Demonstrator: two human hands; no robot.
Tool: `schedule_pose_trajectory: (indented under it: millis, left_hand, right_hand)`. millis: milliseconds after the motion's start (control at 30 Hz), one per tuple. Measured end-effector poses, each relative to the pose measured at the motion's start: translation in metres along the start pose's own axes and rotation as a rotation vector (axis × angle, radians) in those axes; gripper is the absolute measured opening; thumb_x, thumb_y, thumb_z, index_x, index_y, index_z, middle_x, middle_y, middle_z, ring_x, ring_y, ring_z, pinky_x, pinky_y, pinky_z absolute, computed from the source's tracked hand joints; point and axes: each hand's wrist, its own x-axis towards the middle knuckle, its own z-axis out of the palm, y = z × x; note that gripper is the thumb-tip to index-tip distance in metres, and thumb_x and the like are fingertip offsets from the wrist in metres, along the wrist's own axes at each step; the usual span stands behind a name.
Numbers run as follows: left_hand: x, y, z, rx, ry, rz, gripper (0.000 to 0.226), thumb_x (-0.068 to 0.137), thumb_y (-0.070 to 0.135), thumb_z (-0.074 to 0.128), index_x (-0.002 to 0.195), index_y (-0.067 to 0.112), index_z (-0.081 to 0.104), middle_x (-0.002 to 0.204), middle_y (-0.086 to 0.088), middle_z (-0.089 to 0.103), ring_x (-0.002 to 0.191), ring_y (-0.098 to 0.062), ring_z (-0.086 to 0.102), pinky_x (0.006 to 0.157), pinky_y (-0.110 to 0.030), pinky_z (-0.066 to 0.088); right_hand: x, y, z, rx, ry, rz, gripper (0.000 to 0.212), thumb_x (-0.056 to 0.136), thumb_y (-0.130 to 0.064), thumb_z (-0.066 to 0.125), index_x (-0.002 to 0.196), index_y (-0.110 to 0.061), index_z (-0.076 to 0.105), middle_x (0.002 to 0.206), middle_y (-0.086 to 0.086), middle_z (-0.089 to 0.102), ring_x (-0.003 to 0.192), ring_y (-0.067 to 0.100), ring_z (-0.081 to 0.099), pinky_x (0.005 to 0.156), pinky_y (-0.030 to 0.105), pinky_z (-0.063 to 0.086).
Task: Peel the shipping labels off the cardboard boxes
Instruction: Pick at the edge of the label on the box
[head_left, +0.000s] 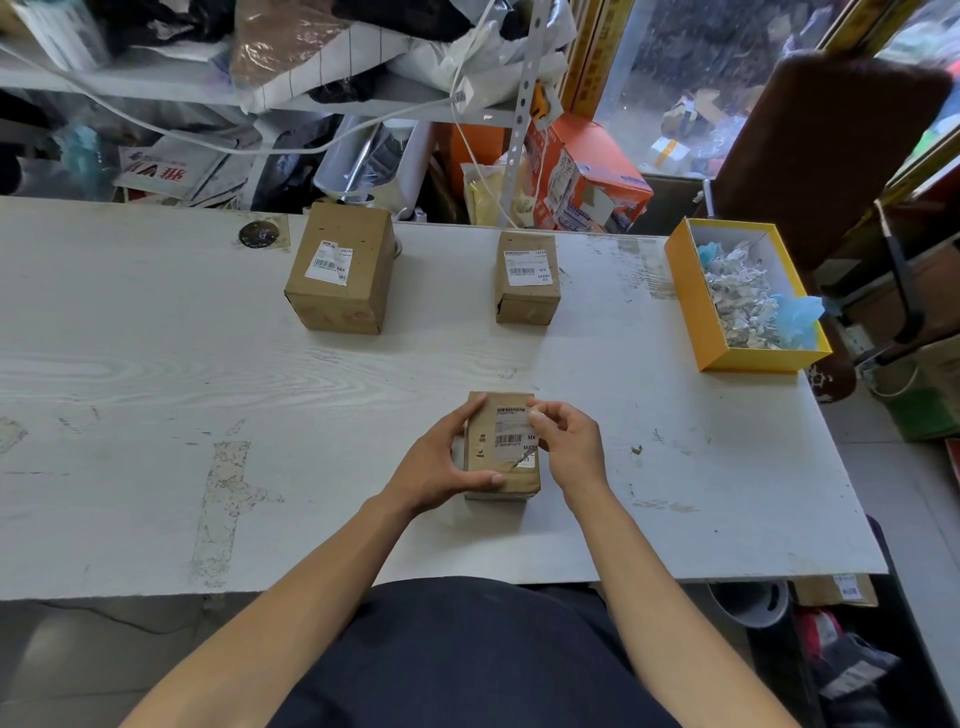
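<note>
A small cardboard box (485, 457) lies on the white table (208, 384) just in front of me, with a white shipping label (511, 434) on its top. My left hand (441, 462) grips the box from the left, thumb along its near edge. My right hand (566, 441) is at the box's right side, its fingertips pinching at the label's upper right corner. Two more cardboard boxes stand farther back: a bigger one (340, 270) at the centre left and a smaller one (527, 278) at the centre right, each with a white label on top.
A yellow open box (698, 312) holding several crumpled labels and blue scraps sits at the table's right. Behind the table's far edge are cluttered shelves, bags and an orange carton (587, 171). A brown chair back (826, 156) stands at the right.
</note>
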Motion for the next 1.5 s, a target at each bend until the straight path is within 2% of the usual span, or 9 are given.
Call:
schedule_pose_trajectory:
  millis: [300,467,567,733,833,967,1067,1333,1500]
  left_hand:
    - [0.000,0.001,0.000,0.017,0.000,0.006,0.103,0.065,0.044,0.090,0.148,0.049,0.030,0.142,0.019,0.047,0.120,0.006,0.049,0.091,-0.017,0.043]
    - [0.000,0.001,0.000,0.023,0.001,0.008,0.103,0.066,0.043,0.090,0.149,0.048,0.030,0.142,0.019,0.046,0.120,0.010,0.046,0.090,-0.014,0.041]
    - [-0.001,0.002,-0.001,0.022,0.000,0.007,0.102,0.066,0.042,0.090,0.149,0.049,0.030,0.142,0.019,0.046,0.119,0.011,0.046,0.089,-0.012,0.040]
    - [0.000,0.002,-0.001,0.025,0.004,0.002,0.103,0.065,0.041,0.091,0.149,0.049,0.030,0.141,0.021,0.046,0.117,0.014,0.046,0.087,-0.008,0.039]
    - [0.000,0.001,-0.001,0.024,0.002,0.001,0.104,0.065,0.043,0.091,0.149,0.050,0.030,0.141,0.022,0.046,0.117,0.014,0.046,0.088,-0.009,0.039]
    - [0.000,0.001,-0.001,0.030,0.000,0.003,0.103,0.065,0.044,0.090,0.149,0.050,0.029,0.141,0.022,0.045,0.117,0.014,0.045,0.088,-0.011,0.039]
    - [0.000,0.001,-0.001,0.028,0.001,0.005,0.102,0.066,0.041,0.090,0.149,0.049,0.030,0.143,0.021,0.045,0.118,0.013,0.046,0.089,-0.012,0.039]
    - [0.000,0.001,-0.001,0.022,-0.002,0.002,0.102,0.066,0.044,0.089,0.149,0.049,0.029,0.144,0.017,0.044,0.121,0.006,0.047,0.091,-0.016,0.040]
    - [0.000,0.003,-0.001,-0.010,-0.005,-0.005,0.104,0.062,0.045,0.091,0.148,0.049,0.032,0.142,0.019,0.048,0.119,0.007,0.049,0.089,-0.013,0.041]
  right_hand:
    - [-0.002,-0.005,0.001,0.044,-0.002,0.001,0.016,0.094,-0.009,0.058,0.079,-0.012,0.065,0.113,0.001,0.069,0.099,0.017,0.066,0.085,0.034,0.057]
    - [-0.005,-0.007,0.001,0.082,-0.007,0.005,0.017,0.095,-0.008,0.057,0.080,-0.012,0.064,0.110,-0.002,0.069,0.097,0.010,0.065,0.075,0.021,0.055]
    - [-0.006,-0.008,0.000,0.094,-0.014,0.006,0.017,0.095,-0.007,0.056,0.080,-0.012,0.063,0.110,-0.002,0.069,0.095,0.007,0.065,0.071,0.017,0.054]
    - [-0.005,-0.006,0.000,0.097,-0.013,0.022,0.017,0.096,-0.008,0.056,0.080,-0.012,0.063,0.112,0.000,0.069,0.095,0.010,0.065,0.074,0.021,0.055]
    - [-0.005,-0.007,0.000,0.100,-0.014,0.032,0.017,0.095,-0.008,0.056,0.081,-0.012,0.063,0.109,0.000,0.070,0.092,0.011,0.066,0.074,0.021,0.055]
    - [-0.006,-0.008,0.000,0.128,0.004,0.057,0.012,0.095,-0.008,0.056,0.087,-0.010,0.065,0.099,-0.003,0.071,0.088,0.011,0.065,0.079,0.028,0.055]
    - [-0.006,-0.008,0.000,0.133,0.012,0.070,0.011,0.095,-0.008,0.057,0.089,-0.010,0.066,0.099,-0.003,0.071,0.089,0.011,0.064,0.082,0.031,0.054]
    - [-0.005,-0.010,0.000,0.146,0.020,0.096,0.010,0.095,-0.010,0.058,0.096,-0.005,0.067,0.097,0.000,0.070,0.085,0.008,0.063,0.078,0.026,0.053]
    - [-0.005,-0.013,0.001,0.171,0.004,0.111,0.009,0.096,-0.011,0.057,0.092,-0.007,0.064,0.089,0.003,0.068,0.083,0.013,0.064,0.085,0.036,0.055]
